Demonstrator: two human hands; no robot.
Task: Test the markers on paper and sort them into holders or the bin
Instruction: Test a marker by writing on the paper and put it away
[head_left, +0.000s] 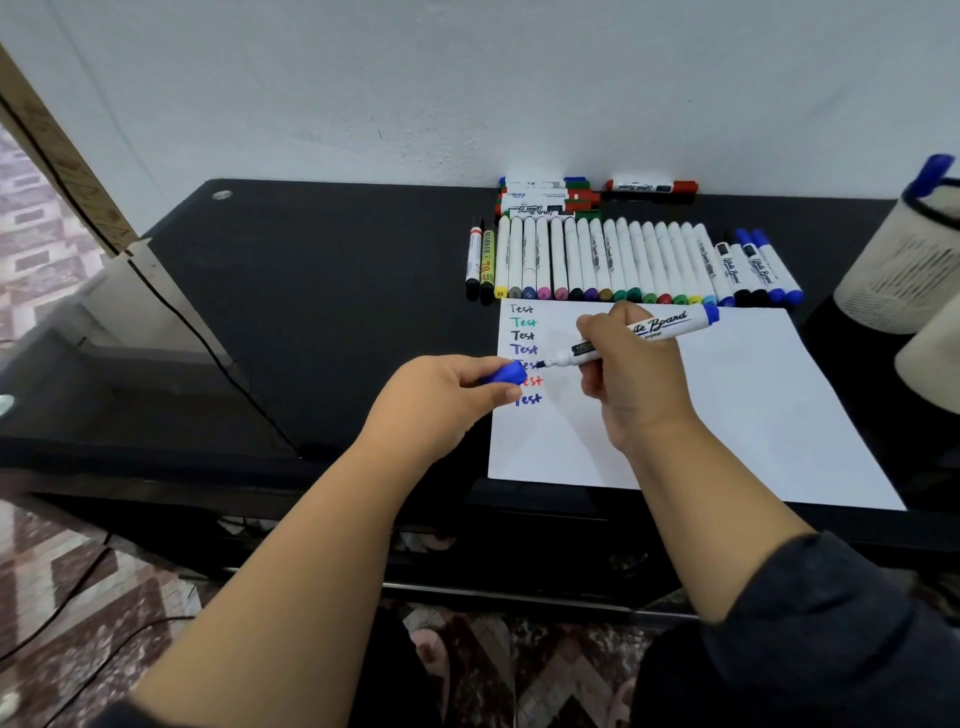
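Right hand (631, 379) pinching uncapped whiteboard marker (636, 338) like a pen, dark tip lowered to the paper (753, 405) beside the column of "Test" words, probably for another trial. Left hand (441, 395) pinching smooth blue cap (506, 373) at the paper's left edge, kept ready for recapping. Beyond the paper, row of round white-barrelled markers (623, 262); right of it, pale mesh holders (904, 270).

Left hand (441, 400) pinching, right hand (631, 374) gripping (fingers curled).
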